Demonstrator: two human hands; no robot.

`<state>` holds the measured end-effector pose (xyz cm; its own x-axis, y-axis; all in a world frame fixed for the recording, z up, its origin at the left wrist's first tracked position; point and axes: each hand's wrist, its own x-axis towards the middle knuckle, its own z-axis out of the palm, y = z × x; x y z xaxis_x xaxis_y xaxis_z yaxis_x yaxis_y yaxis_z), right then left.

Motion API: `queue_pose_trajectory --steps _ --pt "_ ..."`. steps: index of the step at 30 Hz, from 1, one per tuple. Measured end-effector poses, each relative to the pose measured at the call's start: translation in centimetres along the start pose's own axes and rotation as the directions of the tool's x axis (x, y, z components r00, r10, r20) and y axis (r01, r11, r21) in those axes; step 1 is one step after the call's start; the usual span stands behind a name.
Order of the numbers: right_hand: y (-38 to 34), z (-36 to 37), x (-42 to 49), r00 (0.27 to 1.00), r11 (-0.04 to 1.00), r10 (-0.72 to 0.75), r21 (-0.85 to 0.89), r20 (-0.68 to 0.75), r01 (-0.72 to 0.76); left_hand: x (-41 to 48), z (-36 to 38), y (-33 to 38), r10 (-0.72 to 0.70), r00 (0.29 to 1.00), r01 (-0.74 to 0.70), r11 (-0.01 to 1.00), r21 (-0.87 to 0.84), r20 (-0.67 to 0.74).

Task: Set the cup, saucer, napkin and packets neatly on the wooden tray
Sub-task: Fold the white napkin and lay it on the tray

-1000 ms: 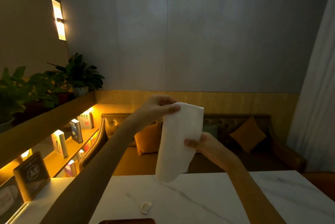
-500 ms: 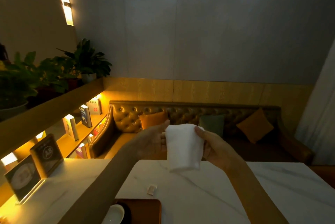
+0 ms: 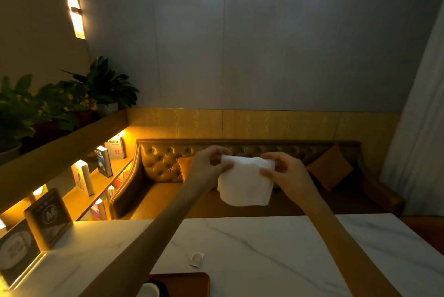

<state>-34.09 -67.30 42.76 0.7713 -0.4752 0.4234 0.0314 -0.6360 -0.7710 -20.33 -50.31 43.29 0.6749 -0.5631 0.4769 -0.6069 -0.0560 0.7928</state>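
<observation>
A white napkin (image 3: 245,182), folded, hangs in the air above the far edge of the marble table. My left hand (image 3: 209,168) pinches its upper left corner and my right hand (image 3: 287,173) pinches its upper right corner. One small white packet (image 3: 197,259) lies on the table between my forearms. At the bottom edge a corner of the wooden tray (image 3: 192,282) shows, with a white cup (image 3: 150,290) on a dark saucer (image 3: 161,287) partly cut off by the frame.
The white marble table (image 3: 276,248) stretches ahead to a brown leather sofa (image 3: 163,171) with orange cushions. Framed table signs (image 3: 48,218) stand at the left edge beside a lit bookshelf. A curtain (image 3: 422,140) hangs at the right.
The napkin went from a long hanging strip to a shorter folded square. Both hands now hold its top corners, a little higher than half a second ago.
</observation>
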Motion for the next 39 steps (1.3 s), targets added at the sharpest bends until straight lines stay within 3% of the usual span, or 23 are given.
queue_pose_trajectory --steps 8,11,13,15,17,19,21,24,26,28,32,36,39 --pt "-2.1 -0.5 2.1 0.977 0.982 -0.114 -0.170 -0.181 0.083 2.8 -0.6 1.4 0.213 0.970 -0.185 0.960 0.211 -0.120" --pt "-3.6 -1.0 3.1 0.966 0.976 -0.143 -0.196 -0.218 0.100 4.1 -1.3 2.4 0.210 0.974 -0.190 0.963 0.193 -0.086" --pt "-4.6 -1.9 3.6 0.975 0.990 -0.132 -0.076 -0.176 0.120 5.0 -2.0 3.0 0.179 0.982 -0.174 0.981 0.085 -0.065" --pt "-5.7 -2.8 3.9 0.986 0.993 -0.092 0.067 -0.138 0.102 5.3 -2.5 3.6 0.097 0.995 -0.090 0.980 -0.179 0.032" --pt "-6.2 -3.1 3.9 0.991 0.986 -0.043 0.157 -0.126 0.063 4.8 -2.5 3.6 -0.027 0.975 0.118 0.902 -0.416 0.219" --pt "-5.9 -3.1 3.6 0.996 0.973 0.037 0.232 -0.085 -0.017 3.9 -1.8 2.3 -0.120 0.862 0.392 0.773 -0.499 0.492" --pt "-4.7 -3.4 3.2 0.993 0.946 0.114 0.306 -0.013 -0.105 2.2 -0.3 0.2 -0.145 0.764 0.522 0.712 -0.470 0.629" --pt "-2.7 -4.1 2.9 0.963 0.827 0.260 0.496 0.077 -0.263 0.9 1.4 -1.4 -0.160 0.801 0.500 0.710 -0.497 0.577" --pt "-1.0 -4.2 2.4 0.895 0.627 0.365 0.642 0.258 -0.441 1.0 1.8 -1.1 -0.139 0.830 0.490 0.643 -0.588 0.540" --pt "1.2 -3.6 1.3 0.821 0.512 0.350 0.642 0.451 -0.571 1.0 2.0 -0.6 -0.112 0.847 0.471 0.614 -0.634 0.520" --pt "4.2 -2.8 -0.1 0.862 0.545 0.228 0.674 0.453 -0.499 0.5 2.5 -0.7 -0.136 0.856 0.441 0.696 -0.567 0.499" --pt "3.5 -2.9 0.5 0.916 0.478 0.060 0.794 0.397 -0.376 0.1 2.5 -1.0 -0.138 0.811 0.527 0.597 -0.605 0.569" --pt "3.1 -2.0 0.0 0.876 0.502 0.160 0.727 0.455 -0.470 -0.3 2.3 -0.7 -0.213 0.795 0.555 0.633 -0.539 0.568"
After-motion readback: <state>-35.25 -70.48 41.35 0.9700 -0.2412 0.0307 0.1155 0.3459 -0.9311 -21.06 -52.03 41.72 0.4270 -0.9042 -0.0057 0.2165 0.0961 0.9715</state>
